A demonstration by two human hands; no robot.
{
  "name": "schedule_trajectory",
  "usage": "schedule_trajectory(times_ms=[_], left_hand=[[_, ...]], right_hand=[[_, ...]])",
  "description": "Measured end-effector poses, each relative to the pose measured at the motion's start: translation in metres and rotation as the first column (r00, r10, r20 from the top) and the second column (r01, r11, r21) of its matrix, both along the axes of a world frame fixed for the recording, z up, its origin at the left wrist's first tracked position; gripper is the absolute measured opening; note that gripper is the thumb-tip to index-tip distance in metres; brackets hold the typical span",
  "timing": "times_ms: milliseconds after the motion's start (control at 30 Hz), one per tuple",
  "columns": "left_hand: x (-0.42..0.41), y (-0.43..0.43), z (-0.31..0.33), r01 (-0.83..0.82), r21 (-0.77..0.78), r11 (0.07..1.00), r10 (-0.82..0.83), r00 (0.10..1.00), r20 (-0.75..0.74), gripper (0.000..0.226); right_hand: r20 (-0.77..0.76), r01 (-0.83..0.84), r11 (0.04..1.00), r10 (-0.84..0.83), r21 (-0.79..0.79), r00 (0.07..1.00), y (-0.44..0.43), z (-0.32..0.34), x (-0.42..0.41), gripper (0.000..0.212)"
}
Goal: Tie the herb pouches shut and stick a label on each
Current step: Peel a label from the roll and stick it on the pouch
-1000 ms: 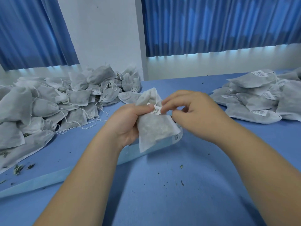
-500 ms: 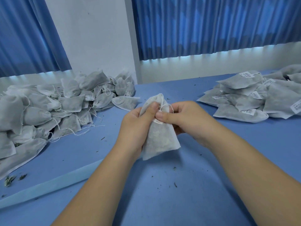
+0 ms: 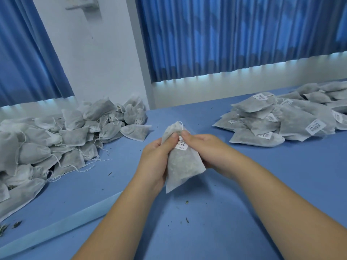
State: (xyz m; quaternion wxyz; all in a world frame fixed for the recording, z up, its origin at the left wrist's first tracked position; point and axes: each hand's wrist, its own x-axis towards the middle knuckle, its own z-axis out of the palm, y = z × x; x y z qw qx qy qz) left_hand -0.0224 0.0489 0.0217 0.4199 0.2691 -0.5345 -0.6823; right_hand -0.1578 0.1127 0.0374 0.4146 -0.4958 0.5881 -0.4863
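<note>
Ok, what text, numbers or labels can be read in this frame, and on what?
Label on the held pouch: barcode and a printed line, too blurred to read.
Labels on the pile of pouches at right: barcodes and print, too small to read.
No legible text anywhere.

Person's arms, as seen from above. The left hand (image 3: 154,158) is shown left of the pouch (image 3: 183,166), the right hand (image 3: 204,149) right of it. Both forearms are presented bare; thumbnails are seen cut short.
</note>
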Motion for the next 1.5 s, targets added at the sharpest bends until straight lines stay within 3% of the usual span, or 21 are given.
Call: schedule_trajectory(times_ms=[133, 200, 333, 500, 633, 733, 900, 1100, 1233, 1400, 1500], left_hand=[[-0.035, 0.011, 0.006, -0.084, -0.001, 0.996, 0.084, 0.996, 0.017, 0.025], [-0.058, 0.021, 0.009, -0.089, 0.003, 0.996, 0.089, 0.996, 0.022, 0.024], [-0.118, 0.052, 0.008, -0.039, 0.014, 0.999, 0.039, 0.999, 0.017, 0.025], [-0.187, 0.091, 0.012, 0.133, 0.050, 0.990, -0.131, 0.990, -0.051, 0.044], [-0.212, 0.100, 0.030, 0.206, 0.088, 0.974, -0.198, 0.976, -0.093, 0.046], [-0.209, 0.097, 0.041, 0.204, 0.116, 0.972, -0.194, 0.976, -0.096, 0.032], [-0.168, 0.072, 0.045, 0.134, 0.117, 0.984, -0.129, 0.991, -0.047, 0.010], [-0.093, 0.032, 0.056, -0.005, 0.043, 0.999, 0.001, 0.996, 0.087, 0.010], [-0.036, 0.005, 0.059, -0.085, -0.014, 0.996, 0.086, 0.974, 0.209, 0.007], [0.043, -0.038, 0.052, -0.199, -0.084, 0.976, 0.216, 0.908, 0.359, 0.006], [0.090, -0.063, 0.040, -0.249, -0.207, 0.946, 0.321, 0.802, 0.504, 0.012]], right_hand=[[0.072, -0.216, 0.976, 0.214, 0.023, 0.974, 0.034, 0.001, -0.025, 0.041], [0.139, -0.246, 0.969, 0.239, 0.034, 0.961, 0.052, 0.001, -0.040, 0.030], [0.283, 0.033, 0.999, -0.032, -0.001, 0.958, 0.083, -0.001, -0.076, 0.019], [0.470, 0.397, 0.918, -0.361, 0.026, 0.805, 0.113, 0.002, -0.131, 0.004], [0.749, 0.610, 0.786, -0.345, -0.099, 0.566, 0.121, 0.028, -0.177, 0.004], [0.777, 0.716, 0.694, -0.407, -0.078, 0.479, 0.117, 0.039, -0.196, 0.003], [0.596, 0.669, 0.742, -0.560, 0.051, 0.576, 0.081, 0.021, -0.171, 0.013], [0.452, 0.492, 0.871, -0.443, 0.012, 0.774, 0.016, 0.009, -0.078, 0.010], [0.255, 0.373, 0.922, -0.337, -0.107, 0.906, -0.023, 0.012, -0.006, 0.013], [0.001, 0.265, 0.936, -0.272, -0.232, 0.962, -0.062, 0.009, 0.073, 0.022], [-0.084, 0.163, 0.955, -0.189, -0.246, 0.978, -0.080, -0.002, 0.111, 0.023]])
